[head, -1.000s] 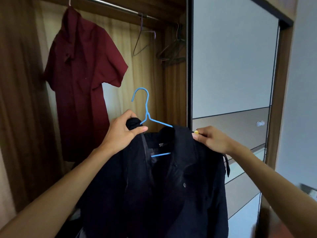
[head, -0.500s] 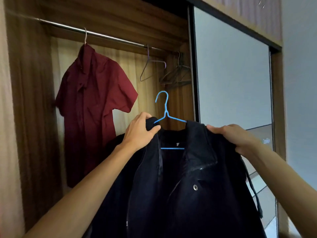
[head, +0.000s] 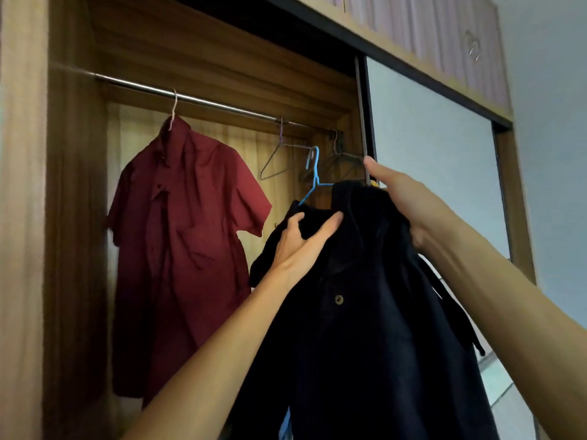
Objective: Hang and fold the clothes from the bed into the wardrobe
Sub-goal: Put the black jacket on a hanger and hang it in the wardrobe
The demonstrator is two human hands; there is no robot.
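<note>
A black jacket [head: 365,312] hangs on a blue wire hanger [head: 313,173], raised in front of the open wardrobe. My left hand [head: 301,239] grips the jacket's left shoulder, thumb and fingers curled round the cloth. My right hand [head: 403,198] holds the right shoulder from above, its fingers over the fabric. The hanger's hook sits just below the metal rail [head: 197,101] and does not touch it.
A dark red shirt [head: 181,236] hangs on the rail at the left. Bare wire hangers [head: 279,160] hang near the rail's right end, close behind the blue hook. The sliding door [head: 428,160] covers the wardrobe's right half.
Both hands have lifted the jacket upward and toward the rail. The blue hook now lies close to the bare hangers, and my view has tilted up.
</note>
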